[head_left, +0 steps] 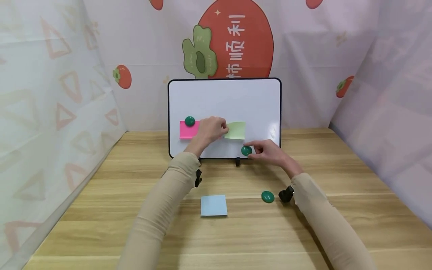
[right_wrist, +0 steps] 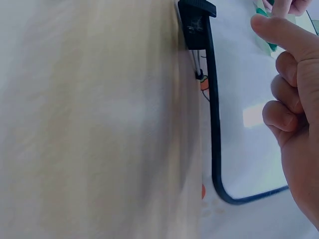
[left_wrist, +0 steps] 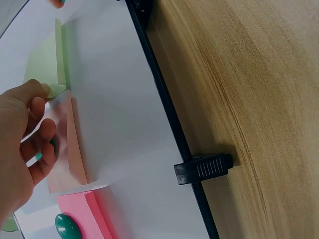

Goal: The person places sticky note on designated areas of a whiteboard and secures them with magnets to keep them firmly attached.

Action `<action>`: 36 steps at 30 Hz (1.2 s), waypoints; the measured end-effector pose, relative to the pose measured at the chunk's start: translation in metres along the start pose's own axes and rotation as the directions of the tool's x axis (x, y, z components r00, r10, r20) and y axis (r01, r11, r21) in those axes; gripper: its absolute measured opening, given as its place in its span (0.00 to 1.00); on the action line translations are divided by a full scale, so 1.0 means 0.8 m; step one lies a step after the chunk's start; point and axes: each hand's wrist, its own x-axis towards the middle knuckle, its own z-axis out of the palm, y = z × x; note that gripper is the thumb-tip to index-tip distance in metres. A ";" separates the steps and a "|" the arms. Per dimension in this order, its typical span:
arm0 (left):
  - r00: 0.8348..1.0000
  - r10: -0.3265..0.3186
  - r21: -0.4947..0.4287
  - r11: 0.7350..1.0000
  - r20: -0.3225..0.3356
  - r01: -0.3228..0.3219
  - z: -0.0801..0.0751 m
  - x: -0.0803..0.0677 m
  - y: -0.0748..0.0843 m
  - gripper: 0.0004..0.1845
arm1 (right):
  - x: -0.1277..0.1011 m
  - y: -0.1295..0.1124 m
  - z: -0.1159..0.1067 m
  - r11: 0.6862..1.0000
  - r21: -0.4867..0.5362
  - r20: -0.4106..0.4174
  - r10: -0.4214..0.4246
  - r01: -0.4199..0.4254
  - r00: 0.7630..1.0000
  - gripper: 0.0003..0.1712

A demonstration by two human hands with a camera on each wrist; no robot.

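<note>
Green magnet (head_left: 246, 150), light-green note (head_left: 236, 130), pink note (head_left: 187, 131) — white whiteboard (head_left: 226, 101), black-edged; blue note (head_left: 214, 205).

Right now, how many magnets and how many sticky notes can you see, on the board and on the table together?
Green magnets: 3 — one on the pink note, one at the right hand on the whiteboard at, one on the table at.
Sticky notes: 3 — pink, green held by the left hand, blue on the table.
Total: 6
</note>
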 end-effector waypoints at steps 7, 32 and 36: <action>1.000 -0.008 0.021 1.000 0.014 0.007 0.000 0.000 0.000 0.09 | 0.036 -0.015 -0.008 0.986 -0.160 -0.170 -0.082 0.055 0.982 0.25; 0.996 -0.076 0.023 0.997 0.043 0.075 0.003 0.000 0.007 0.09 | 0.097 -0.018 -0.008 0.982 -0.188 -0.254 -0.061 0.013 0.965 0.24; 0.995 -0.093 0.028 0.995 0.032 0.092 0.004 -0.001 0.007 0.09 | 0.100 -0.019 -0.007 0.975 -0.224 -0.242 -0.050 -0.005 0.969 0.24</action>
